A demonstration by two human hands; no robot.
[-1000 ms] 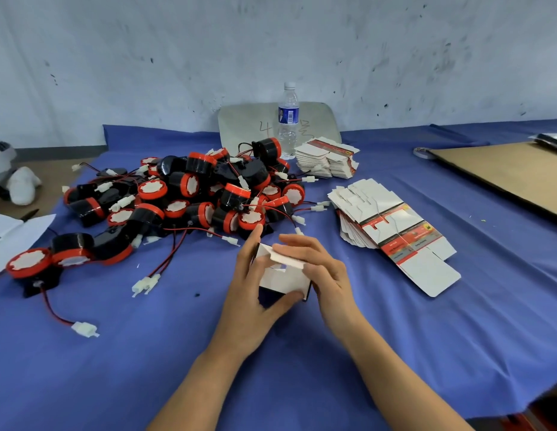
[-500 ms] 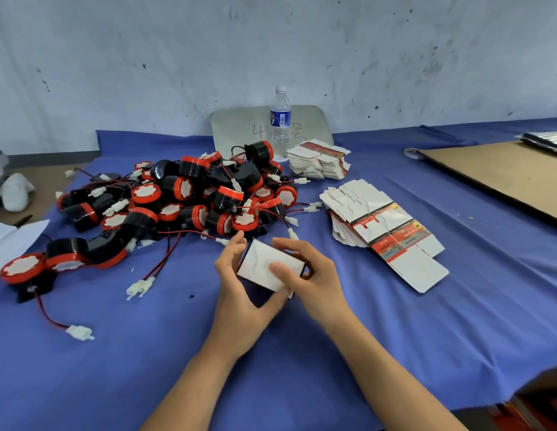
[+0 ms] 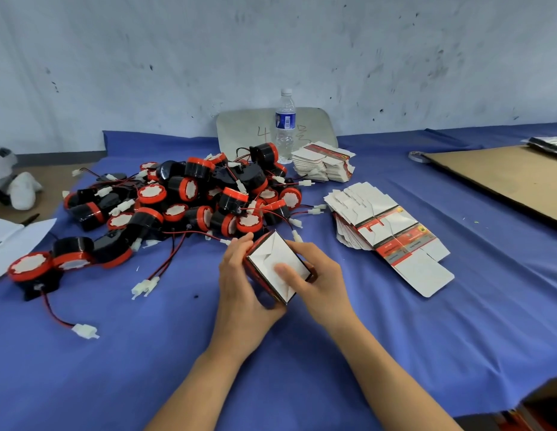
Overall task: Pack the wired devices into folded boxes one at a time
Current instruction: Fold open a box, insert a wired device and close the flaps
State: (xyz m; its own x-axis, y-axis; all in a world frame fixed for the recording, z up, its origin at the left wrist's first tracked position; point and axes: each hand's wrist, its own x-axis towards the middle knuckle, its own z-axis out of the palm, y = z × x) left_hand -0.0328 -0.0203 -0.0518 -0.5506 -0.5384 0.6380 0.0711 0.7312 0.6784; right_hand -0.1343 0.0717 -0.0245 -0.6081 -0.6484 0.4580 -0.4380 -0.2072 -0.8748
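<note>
The box [image 3: 266, 259], open-flapped a second ago, is now closed at one end, gripped between left hand [image 3: 240, 297] and right hand [image 3: 324, 287], thumb pressing the flap, just before the pile of wired devices [image 3: 190, 197], so folding looks nearly done.

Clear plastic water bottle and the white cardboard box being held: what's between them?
The heap of round black-and-red wired devices, seen in the head view.

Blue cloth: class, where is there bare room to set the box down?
Free: cloth near the loose connector, left of the left hand; and the strip between flat blanks and cardboard sheet. Crowded: the device pile beyond the box.
</note>
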